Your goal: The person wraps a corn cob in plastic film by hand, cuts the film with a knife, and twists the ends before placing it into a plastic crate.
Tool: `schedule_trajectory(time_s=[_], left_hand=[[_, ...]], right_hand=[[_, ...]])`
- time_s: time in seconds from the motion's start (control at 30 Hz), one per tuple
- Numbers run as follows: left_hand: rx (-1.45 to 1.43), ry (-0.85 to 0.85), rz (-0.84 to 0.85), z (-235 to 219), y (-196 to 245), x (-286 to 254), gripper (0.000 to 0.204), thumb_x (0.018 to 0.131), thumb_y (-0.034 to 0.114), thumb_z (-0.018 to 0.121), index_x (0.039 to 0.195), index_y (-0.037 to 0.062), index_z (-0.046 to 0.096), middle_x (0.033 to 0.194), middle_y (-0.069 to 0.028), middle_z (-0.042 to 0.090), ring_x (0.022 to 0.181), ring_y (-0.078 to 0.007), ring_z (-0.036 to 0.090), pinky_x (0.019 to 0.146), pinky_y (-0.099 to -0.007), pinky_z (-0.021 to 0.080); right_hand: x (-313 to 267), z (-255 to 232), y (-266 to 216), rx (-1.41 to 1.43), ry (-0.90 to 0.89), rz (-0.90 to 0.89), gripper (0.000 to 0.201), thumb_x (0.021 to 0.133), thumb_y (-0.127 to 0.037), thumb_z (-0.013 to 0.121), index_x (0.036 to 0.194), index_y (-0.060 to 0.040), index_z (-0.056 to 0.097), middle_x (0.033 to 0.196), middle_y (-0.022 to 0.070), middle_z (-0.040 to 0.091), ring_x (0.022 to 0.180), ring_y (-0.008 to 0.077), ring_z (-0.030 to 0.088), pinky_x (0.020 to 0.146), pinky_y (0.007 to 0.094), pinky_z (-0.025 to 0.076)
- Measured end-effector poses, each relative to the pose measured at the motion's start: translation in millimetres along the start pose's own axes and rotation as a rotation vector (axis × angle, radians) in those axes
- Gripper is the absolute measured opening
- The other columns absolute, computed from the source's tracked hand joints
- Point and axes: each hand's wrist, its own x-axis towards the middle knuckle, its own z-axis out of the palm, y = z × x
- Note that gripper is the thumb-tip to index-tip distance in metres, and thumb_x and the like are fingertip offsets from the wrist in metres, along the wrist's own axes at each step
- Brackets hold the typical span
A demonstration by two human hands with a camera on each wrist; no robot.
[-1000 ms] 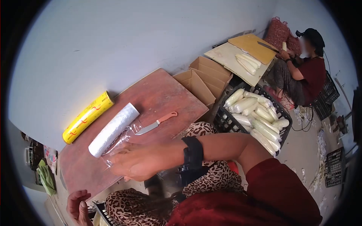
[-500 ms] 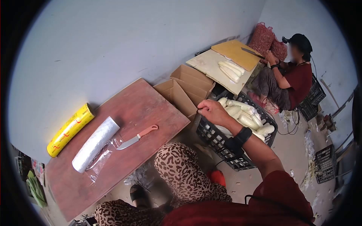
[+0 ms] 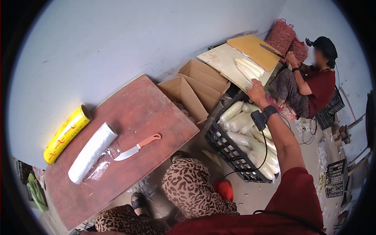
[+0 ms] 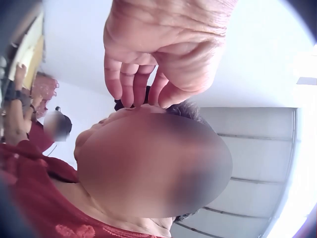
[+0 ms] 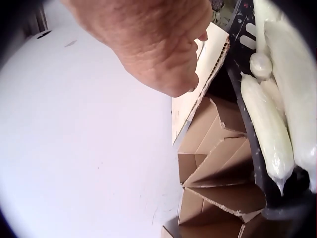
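My right hand [image 3: 256, 92] reaches far out over a black crate [image 3: 219, 143] to the near edge of a pale board [image 3: 223, 60]. It holds nothing, and several peeled white vegetables [image 3: 247, 68] lie on the board just beyond its fingers. In the right wrist view the right hand [image 5: 158, 49] hovers by the board's edge, its fingers mostly hidden. The crate holds several film-wrapped white vegetables [image 3: 239, 121] [image 5: 265, 124]. My left hand [image 4: 148, 54] is raised near my face with loosely curled fingers and holds nothing. It is out of the head view.
A reddish board [image 3: 129, 113] carries a cling film roll [image 3: 92, 152], a yellow film box [image 3: 66, 134] and an orange-handled knife [image 3: 137, 147]. Open cardboard boxes [image 3: 196, 88] stand between it and the crate. Another person [image 3: 313, 82] sits at the far right beside red mesh sacks [image 3: 282, 37].
My right hand left the cling film, passed the crate's near rim, and now reaches to the far pale board. My left hand dropped out of the head view.
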Motion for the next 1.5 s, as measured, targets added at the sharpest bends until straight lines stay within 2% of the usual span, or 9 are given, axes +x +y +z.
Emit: schedule_trajectory(time_s=[0.2,0.4,0.5,0.73,0.77,0.93,1.1,1.23,1.5], left_hand=[[0.254,0.548,-0.302,-18,-43,-2,0.025,0.081,0.019,0.074,0.091,-0.0032,0.067,0.089,-0.0199,0.066,0.086,-0.0247,0.065,0.079,-0.0345,0.050],[0.592,0.456,-0.610,-66,-68,-16,0.014,0.085,0.007,0.070,0.096,-0.0005,0.064,0.088,-0.0096,0.066,0.082,-0.0177,0.064,0.073,-0.0286,0.050],[0.507,0.555,-0.786,-75,-67,-27,0.019,0.086,0.003,0.069,0.103,0.0006,0.062,0.085,-0.0085,0.066,0.078,-0.0183,0.067,0.070,-0.0293,0.052],[0.841,0.329,-0.759,-85,-76,-42,0.023,0.088,0.006,0.065,0.109,-0.0007,0.059,0.095,-0.0140,0.063,0.083,-0.0303,0.064,0.072,-0.0348,0.051],[0.844,0.301,-0.770,-84,-76,-43,0.024,0.088,0.007,0.065,0.110,-0.0006,0.059,0.095,-0.0153,0.063,0.084,-0.0328,0.064,0.072,-0.0358,0.052],[0.929,0.191,-0.726,-75,-80,-51,0.027,0.088,0.014,0.066,0.111,0.0001,0.059,0.099,-0.0184,0.062,0.088,-0.0383,0.062,0.073,-0.0413,0.052],[1.058,0.185,-0.742,-67,-88,-59,0.031,0.086,0.014,0.066,0.114,0.0007,0.056,0.100,-0.0191,0.060,0.088,-0.0415,0.061,0.073,-0.0451,0.051],[1.331,0.341,-0.527,-65,-81,-60,0.029,0.084,0.013,0.064,0.107,-0.0006,0.053,0.101,-0.0198,0.055,0.096,-0.0414,0.057,0.078,-0.0472,0.048],[1.395,0.732,-0.056,-68,-50,-82,0.041,0.091,0.030,0.063,0.116,-0.0009,0.055,0.115,-0.0190,0.057,0.110,-0.0369,0.055,0.093,-0.0407,0.046]], right_hand=[[49,12,16,-0.051,0.051,0.167,0.068,0.081,-0.034,0.072,0.136,-0.0105,0.040,0.136,0.0201,0.045,0.125,0.0418,0.046,0.096,0.0560,0.043],[95,39,50,-0.055,-0.011,0.228,0.082,0.074,-0.038,0.076,0.138,-0.0060,0.036,0.133,0.0271,0.047,0.121,0.0465,0.049,0.096,0.0546,0.045],[126,75,92,-0.021,0.031,0.099,0.084,0.071,-0.036,0.078,0.131,0.0073,0.038,0.120,0.0335,0.057,0.113,0.0446,0.057,0.096,0.0447,0.047],[140,81,94,-0.036,-0.044,0.048,0.062,0.072,-0.032,0.077,0.108,0.0138,0.055,0.100,0.0329,0.065,0.096,0.0465,0.064,0.084,0.0443,0.052],[147,86,102,0.053,-0.026,0.013,0.056,0.075,-0.033,0.076,0.101,0.0126,0.059,0.085,0.0234,0.067,0.077,0.0373,0.068,0.064,0.0392,0.054],[107,51,41,1.136,-0.462,0.653,0.035,0.079,-0.041,0.077,0.099,-0.0156,0.063,0.073,0.0025,0.061,0.051,0.0133,0.057,0.041,0.0223,0.044],[10,-23,-65,1.317,-0.730,0.234,0.024,0.088,-0.026,0.069,0.101,-0.0066,0.062,0.081,0.0027,0.066,0.063,0.0140,0.065,0.048,0.0245,0.051],[-59,-74,-159,1.080,-0.959,-0.142,0.037,0.087,-0.022,0.068,0.116,-0.0001,0.060,0.091,0.0031,0.066,0.070,0.0098,0.064,0.056,0.0184,0.052],[-170,-168,-303,0.486,-1.138,-0.782,0.040,0.074,-0.023,0.073,0.104,0.0028,0.064,0.097,0.0044,0.066,0.089,0.0118,0.059,0.078,0.0257,0.045]])
